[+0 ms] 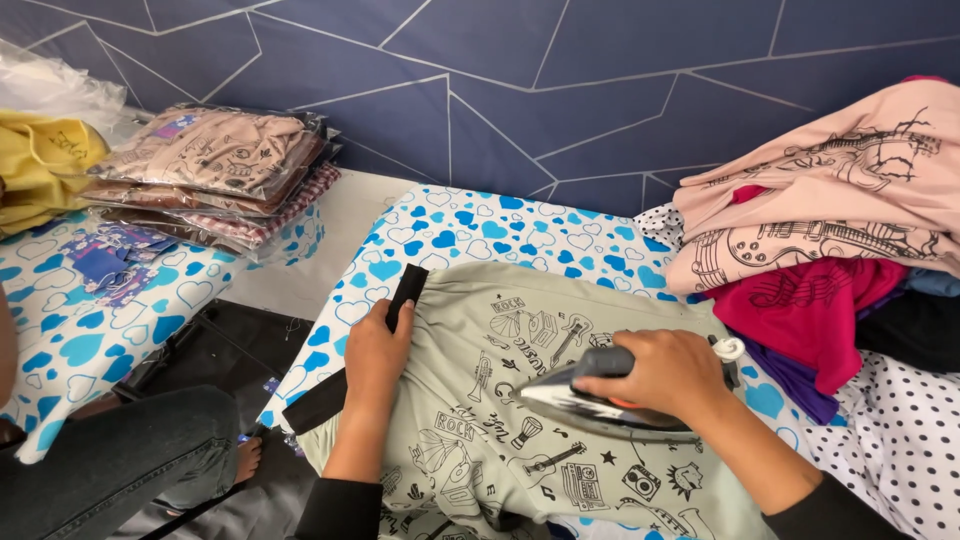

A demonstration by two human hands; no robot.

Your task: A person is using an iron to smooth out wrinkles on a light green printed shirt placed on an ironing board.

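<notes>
The grey-green garment (470, 400) lies spread flat on the ironing board (470, 235), filling the lower middle of your view, so the cloth has a firm padded surface under it. It is a pale sage colour printed all over with black line drawings of guitars, drums, trumpets and a camera, and a black band (400, 300) runs along its edge at about 10 o'clock from its middle.

Your right hand (655, 375) is closed around the handle of the iron (590, 405), which sits soleplate-down on the cloth with its pointed nose aimed toward 9 o'clock. Your left hand (378, 350) lies flat on the garment with its fingers curled over the black band, apparently pinning that edge so the fabric stays taut ahead of the iron's nose; it grips nothing apart from that band.

The board's cover is white with blue hearts. At 2 o'clock from the garment a heap of clothes (830, 210) is piled within easy reach of your right arm: pink printed pieces on top, magenta, purple and dark ones beneath, over a white cloth with black dots (890, 440). At 10 o'clock, on a second heart-patterned table (70, 340), sits a stack of folded clothes in clear bags (215, 170), with a yellow garment (40, 165) just beside it at 9 o'clock. A person's leg in dark trousers (120, 465) shows at 8 o'clock.
</notes>
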